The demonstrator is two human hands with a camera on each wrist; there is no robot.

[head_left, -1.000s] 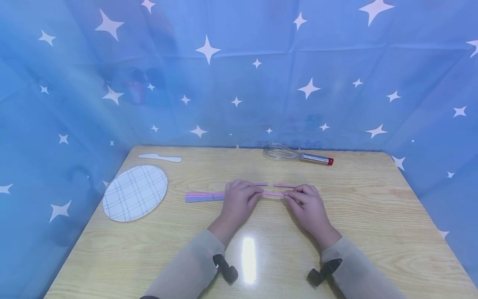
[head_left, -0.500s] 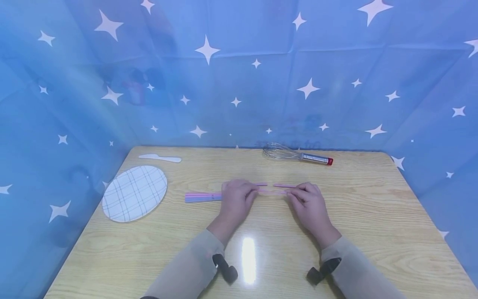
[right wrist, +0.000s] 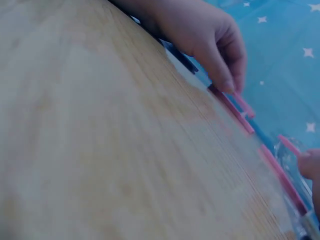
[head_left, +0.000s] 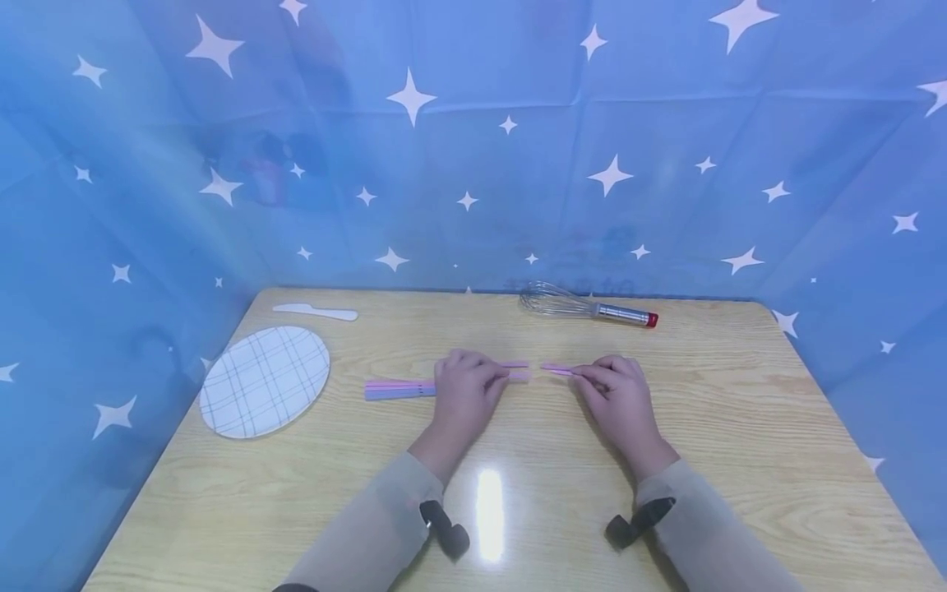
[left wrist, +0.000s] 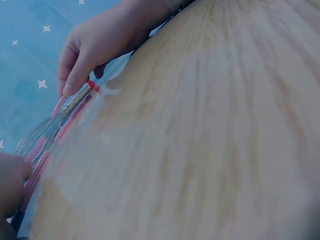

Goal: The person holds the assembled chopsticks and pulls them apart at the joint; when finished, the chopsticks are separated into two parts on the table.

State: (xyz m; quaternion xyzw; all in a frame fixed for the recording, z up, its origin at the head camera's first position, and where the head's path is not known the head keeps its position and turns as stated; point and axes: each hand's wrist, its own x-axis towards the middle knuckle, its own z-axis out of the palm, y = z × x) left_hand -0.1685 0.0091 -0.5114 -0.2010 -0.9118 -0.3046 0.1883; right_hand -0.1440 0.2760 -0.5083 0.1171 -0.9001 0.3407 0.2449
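Left pink stick, right pink stick: facing ends just apart over the desk. Left grip pinches one, right grip the other. Best held lightly, level, clear of the far pink sticks.

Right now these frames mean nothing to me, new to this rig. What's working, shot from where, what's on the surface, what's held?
No machine: a person works with a bare left hand and right hand. The wide picture is taken from the head, looking forward and down; the other two from the left and right wrists. On the wooden table lie a checked plate, a white knife, a whisk and a bundle of sticks, partly hidden by the left hand. The left hand pinches one pink stick, the right another pink stick, their facing ends apart. Two more pink sticks lie just beyond.
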